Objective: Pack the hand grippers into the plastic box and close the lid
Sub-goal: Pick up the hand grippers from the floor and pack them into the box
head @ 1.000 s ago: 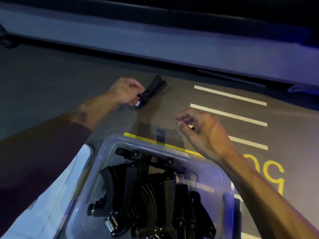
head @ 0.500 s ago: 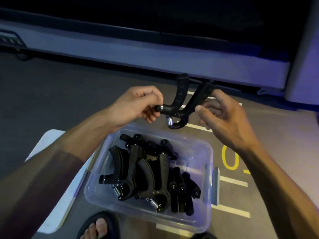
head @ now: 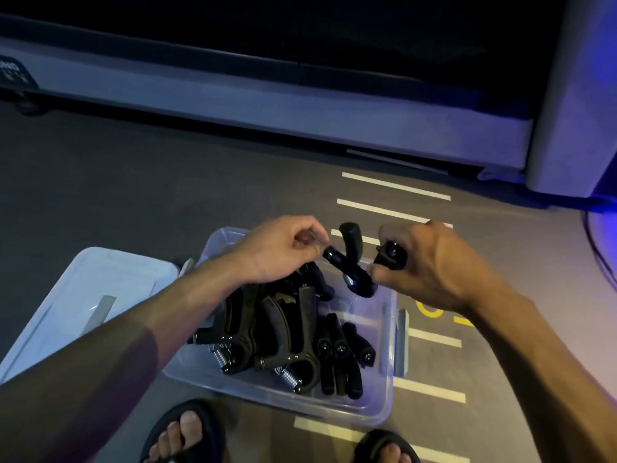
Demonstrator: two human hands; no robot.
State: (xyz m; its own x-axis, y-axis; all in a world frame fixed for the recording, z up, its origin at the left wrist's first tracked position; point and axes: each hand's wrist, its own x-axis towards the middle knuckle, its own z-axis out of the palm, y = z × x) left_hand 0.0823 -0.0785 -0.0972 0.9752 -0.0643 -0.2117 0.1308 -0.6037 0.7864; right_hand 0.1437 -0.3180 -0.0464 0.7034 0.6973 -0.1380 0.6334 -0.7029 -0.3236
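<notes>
A clear plastic box (head: 384,399) stands on the floor with several black hand grippers (head: 283,339) lying in it. Above its far edge hangs one more black hand gripper (head: 350,262). My right hand (head: 430,265) grips one of its handles, fingers curled round it. My left hand (head: 283,248) is just left of the gripper's other end, fingertips curled close to it; whether they touch it is unclear. The box's lid (head: 83,295) lies flat on the floor to the left of the box.
The floor is dark grey with white stripes (head: 394,208) and yellow markings (head: 434,312). My two sandalled feet (head: 187,432) are at the box's near side. A grey machine base (head: 267,108) runs along the back, with a cable (head: 597,242) at the far right.
The hand gripper came up off the floor in my left hand, my right hand took hold of it, and both hands have lowered it toward the box's far edge.
</notes>
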